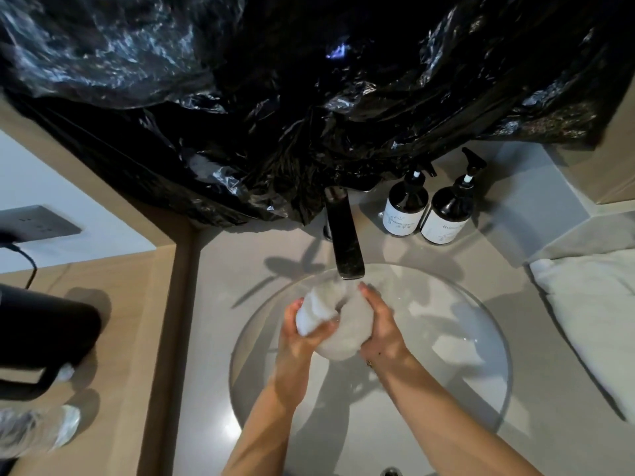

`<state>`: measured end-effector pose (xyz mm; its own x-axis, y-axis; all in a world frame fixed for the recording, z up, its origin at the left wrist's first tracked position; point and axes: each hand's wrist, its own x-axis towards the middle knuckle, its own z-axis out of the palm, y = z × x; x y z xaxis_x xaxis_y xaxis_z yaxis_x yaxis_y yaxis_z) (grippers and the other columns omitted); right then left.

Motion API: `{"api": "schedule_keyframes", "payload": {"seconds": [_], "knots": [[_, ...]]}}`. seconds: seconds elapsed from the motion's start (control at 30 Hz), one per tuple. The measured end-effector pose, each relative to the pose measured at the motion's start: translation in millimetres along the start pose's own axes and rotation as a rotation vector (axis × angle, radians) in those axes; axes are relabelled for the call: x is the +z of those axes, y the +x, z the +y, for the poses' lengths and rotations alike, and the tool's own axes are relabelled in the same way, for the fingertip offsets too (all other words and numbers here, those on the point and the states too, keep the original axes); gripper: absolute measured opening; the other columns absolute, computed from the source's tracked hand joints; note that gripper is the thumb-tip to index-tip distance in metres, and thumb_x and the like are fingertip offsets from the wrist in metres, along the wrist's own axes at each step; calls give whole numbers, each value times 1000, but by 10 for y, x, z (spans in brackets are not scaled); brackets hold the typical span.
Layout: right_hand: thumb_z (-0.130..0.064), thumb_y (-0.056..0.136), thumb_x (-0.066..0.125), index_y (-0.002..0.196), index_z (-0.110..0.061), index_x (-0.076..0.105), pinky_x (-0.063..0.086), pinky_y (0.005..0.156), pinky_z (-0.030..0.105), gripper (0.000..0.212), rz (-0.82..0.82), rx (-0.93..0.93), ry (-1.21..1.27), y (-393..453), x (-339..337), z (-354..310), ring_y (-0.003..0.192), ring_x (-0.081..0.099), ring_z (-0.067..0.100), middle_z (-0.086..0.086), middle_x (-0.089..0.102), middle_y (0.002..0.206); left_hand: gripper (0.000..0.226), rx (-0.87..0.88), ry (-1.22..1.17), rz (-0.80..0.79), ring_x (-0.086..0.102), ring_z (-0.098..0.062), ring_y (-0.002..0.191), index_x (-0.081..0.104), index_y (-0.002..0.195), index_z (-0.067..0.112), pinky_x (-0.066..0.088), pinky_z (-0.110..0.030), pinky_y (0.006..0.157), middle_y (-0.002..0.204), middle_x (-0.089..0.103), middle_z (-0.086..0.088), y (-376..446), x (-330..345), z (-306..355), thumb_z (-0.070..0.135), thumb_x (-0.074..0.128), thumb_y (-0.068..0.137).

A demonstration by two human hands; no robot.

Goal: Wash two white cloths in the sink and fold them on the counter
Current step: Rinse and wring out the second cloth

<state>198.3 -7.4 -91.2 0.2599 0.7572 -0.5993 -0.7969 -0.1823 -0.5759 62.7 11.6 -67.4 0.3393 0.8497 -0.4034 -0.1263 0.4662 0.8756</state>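
Fingers of the left hand [298, 333] and right hand [380, 329] curl tight around a bunched white cloth [338, 321], held under the faucet [345, 243] over the sink [481, 324], probably to wring or rinse it, while another cloth [591, 304] waits on the counter [213, 304].

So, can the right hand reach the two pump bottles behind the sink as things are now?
Probably not at once: the right hand and the left hand both grip the white cloth under the tap. The way to the pump bottles looks free once it lets go.
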Motion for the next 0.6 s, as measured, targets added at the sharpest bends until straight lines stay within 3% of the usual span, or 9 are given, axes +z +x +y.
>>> {"api": "schedule_keyframes", "payload": {"seconds": [0.03,0.1,0.17,0.23,0.33,0.43,0.5,0.57,0.6], "knots": [[-38,77,71,102,-5,67,53,84,46,42,10,-9,-4,21,38,3,93,64,35,23,63,104,50,-30,19,42,64,-37,108,57,126,19,54,-57,87,122,63,-18,-11,-51,-10,17,79,81],[-35,74,71,83,-15,71,54,73,40,22,26,-22,4,29,118,24,78,64,28,15,65,88,41,-258,4,182,64,-28,105,54,120,34,56,-50,78,127,61,-9,-40,-124,5,29,73,85],[-35,72,67,95,-11,68,56,67,38,34,40,-36,-43,8,150,61,82,66,30,17,68,92,57,-556,-103,142,62,-30,108,54,124,33,55,-50,82,130,59,-9,-26,-225,0,59,68,75],[-31,73,69,109,-6,65,57,70,39,44,25,-30,-72,-46,122,82,92,67,35,22,68,104,91,-708,-292,-107,62,-39,113,62,127,21,46,-60,97,131,61,-17,73,-313,-40,81,68,59],[-22,90,62,123,1,59,53,88,49,40,-112,-13,-122,-146,5,51,109,62,42,29,61,121,112,-834,-558,-185,54,-43,121,56,135,16,32,-60,109,134,58,-21,158,-251,-89,81,74,46],[-18,94,59,130,0,53,47,97,56,40,-190,-42,-150,-229,-67,-68,114,59,44,28,60,124,118,-816,-809,-51,45,-35,135,33,150,13,33,-50,114,145,47,-18,304,-170,-300,76,75,59],[-19,94,61,132,-1,50,47,97,57,44,-192,-94,-163,-222,-122,-122,116,58,44,28,59,125,109,-615,-765,-95,31,-36,142,21,153,5,23,-51,118,152,33,-21,319,-67,-361,70,64,77],[-25,91,64,134,-1,48,43,99,61,51,-166,-114,-159,-182,-205,-135,119,54,47,31,55,128,83,-446,-652,-16,35,-42,132,31,147,-3,20,-60,114,142,37,-28,297,154,-224,59,43,93],[-31,90,66,134,-2,49,42,101,61,55,-130,-110,-155,-169,-241,-133,120,53,47,31,54,130,66,-451,-613,23,47,-41,122,46,137,-4,31,-60,109,131,48,-28,318,243,-164,48,42,97]]}}
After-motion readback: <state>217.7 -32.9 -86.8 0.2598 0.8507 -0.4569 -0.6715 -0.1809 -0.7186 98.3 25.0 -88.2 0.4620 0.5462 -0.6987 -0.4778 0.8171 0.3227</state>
